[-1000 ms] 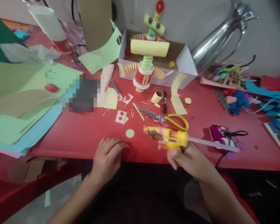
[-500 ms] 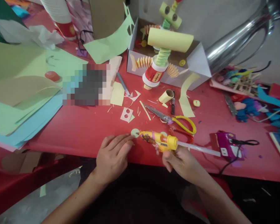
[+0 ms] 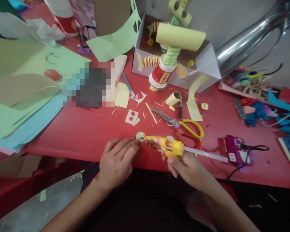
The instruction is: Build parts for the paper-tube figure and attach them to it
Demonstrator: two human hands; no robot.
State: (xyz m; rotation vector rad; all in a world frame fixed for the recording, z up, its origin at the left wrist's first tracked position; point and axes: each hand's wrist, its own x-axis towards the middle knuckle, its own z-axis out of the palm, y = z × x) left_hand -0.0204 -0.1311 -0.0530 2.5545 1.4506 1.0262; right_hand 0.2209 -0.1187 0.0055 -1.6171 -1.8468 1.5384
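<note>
My right hand (image 3: 188, 168) grips a yellow glue gun (image 3: 164, 144) with a clear glue stick sticking out of its back. The gun's nozzle points left at a small pale green paper circle (image 3: 140, 136) lying on the red table (image 3: 87, 129). My left hand (image 3: 116, 161) rests flat on the table's front edge, its fingertips touching or almost touching that circle and holding nothing. Just behind the gun lie yellow-handled scissors (image 3: 183, 125).
A paper-roll figure (image 3: 170, 48) stands by a white cardboard box (image 3: 207, 61) at the back. Stacked coloured paper sheets (image 3: 21, 106) cover the left. A purple power adapter (image 3: 233, 149) with a black cord, a black marker (image 3: 180, 109), paper scraps and a metal jug (image 3: 246, 38) sit around.
The glue gun has moved left and down until its nozzle reached the green circle. My left hand slid forward towards the circle. The camera view tilted and shifted closer.
</note>
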